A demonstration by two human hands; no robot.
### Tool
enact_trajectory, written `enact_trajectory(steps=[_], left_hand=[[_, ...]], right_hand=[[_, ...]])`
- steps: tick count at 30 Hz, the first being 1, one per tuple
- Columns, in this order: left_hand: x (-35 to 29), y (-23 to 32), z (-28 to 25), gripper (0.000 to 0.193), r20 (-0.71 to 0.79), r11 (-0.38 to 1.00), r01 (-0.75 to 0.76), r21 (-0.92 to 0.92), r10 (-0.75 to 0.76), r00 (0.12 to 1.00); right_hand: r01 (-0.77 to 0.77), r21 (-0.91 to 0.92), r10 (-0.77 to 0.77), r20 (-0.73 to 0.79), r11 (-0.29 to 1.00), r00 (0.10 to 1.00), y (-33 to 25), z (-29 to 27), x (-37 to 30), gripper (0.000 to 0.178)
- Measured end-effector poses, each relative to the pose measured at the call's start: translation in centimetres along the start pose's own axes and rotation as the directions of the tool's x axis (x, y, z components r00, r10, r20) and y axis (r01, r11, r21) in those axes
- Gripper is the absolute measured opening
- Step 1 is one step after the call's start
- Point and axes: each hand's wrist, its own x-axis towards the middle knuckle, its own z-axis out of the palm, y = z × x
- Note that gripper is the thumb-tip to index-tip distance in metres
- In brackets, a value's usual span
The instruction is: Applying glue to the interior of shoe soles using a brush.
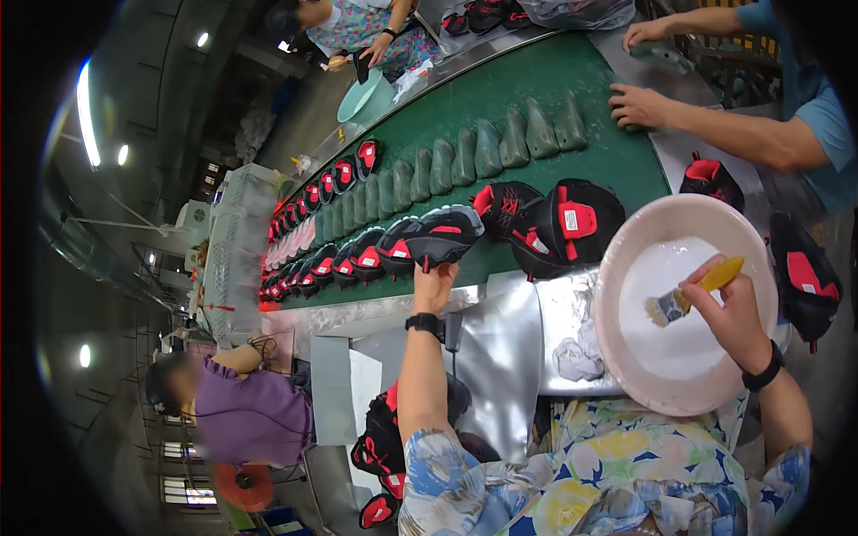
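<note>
My left hand (433,288) grips the near edge of a black shoe upper (445,238) with pale wet-looking stuff along its upturned rim; part of my fingers is hidden by it. It is at the right end of a row of similar black and red uppers (366,259) on the green belt. My right hand (735,313) is closed on the yellow handle of a paintbrush (670,306). Its whitish bristles are over a pale pink basin (610,348) holding white liquid (666,348).
Grey-green shoe lasts (487,147) line the green belt (626,152). More black uppers (572,223) are piled left of the basin, with one (804,272) at its right. A crumpled cloth (579,355) lies on the metal shelf. Co-workers' arms (715,125) reach in across the belt.
</note>
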Motion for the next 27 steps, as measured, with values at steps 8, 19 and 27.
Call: enact_trajectory(steps=[8,19,27], left_hand=[[7.8,0.7,-3.6,0.048,-0.078,0.138,-0.05,0.989,0.784,0.615],[6.5,-3.6,5.7,0.089,-0.229,0.722,-0.061,0.689,0.296,0.927],[-11.4,16.7,1.0,0.055,-0.155,0.21,0.312,0.927,-0.542,0.826]], right_hand=[[-0.122,-0.041,0.127,0.163,0.992,0.978,2.1,1.1,1.5,0.012],[-0.085,-0.018,0.087,0.211,0.996,0.974,0.1,1.1,0.1,0.013],[-0.047,0.011,0.045,0.174,0.999,0.984,1.5,-2.5,0.4,0.012]])
